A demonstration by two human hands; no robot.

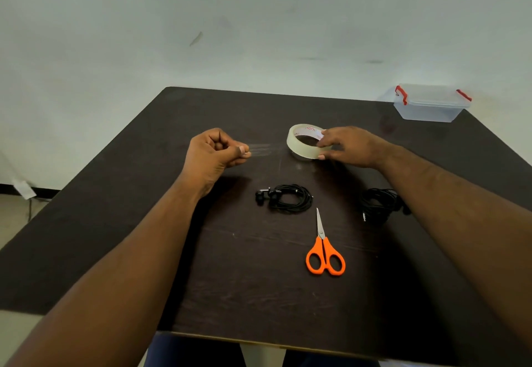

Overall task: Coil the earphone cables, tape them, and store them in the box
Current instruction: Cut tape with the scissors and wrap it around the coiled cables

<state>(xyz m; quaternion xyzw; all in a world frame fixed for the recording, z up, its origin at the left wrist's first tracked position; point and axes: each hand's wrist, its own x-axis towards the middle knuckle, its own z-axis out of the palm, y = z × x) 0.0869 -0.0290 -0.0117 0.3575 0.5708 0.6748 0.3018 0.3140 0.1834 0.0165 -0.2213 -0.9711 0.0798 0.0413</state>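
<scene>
My right hand (349, 146) grips a roll of clear tape (302, 142) above the dark table (115, 222). My left hand (214, 150) pinches the free end of a clear tape strip (260, 149) that stretches from the roll. A coiled black earphone cable (286, 198) lies on the table below the hands. A second black earphone cable (377, 204) lies bundled to the right, partly hidden by my right forearm. A clear plastic box (430, 103) with red clips and its lid on stands at the table's far right corner.
Orange-handled scissors (325, 248) lie shut on the table, blades pointing away from me, just in front of the coiled cable. A pale wall stands behind the table. The table's near edge runs across the bottom of the view.
</scene>
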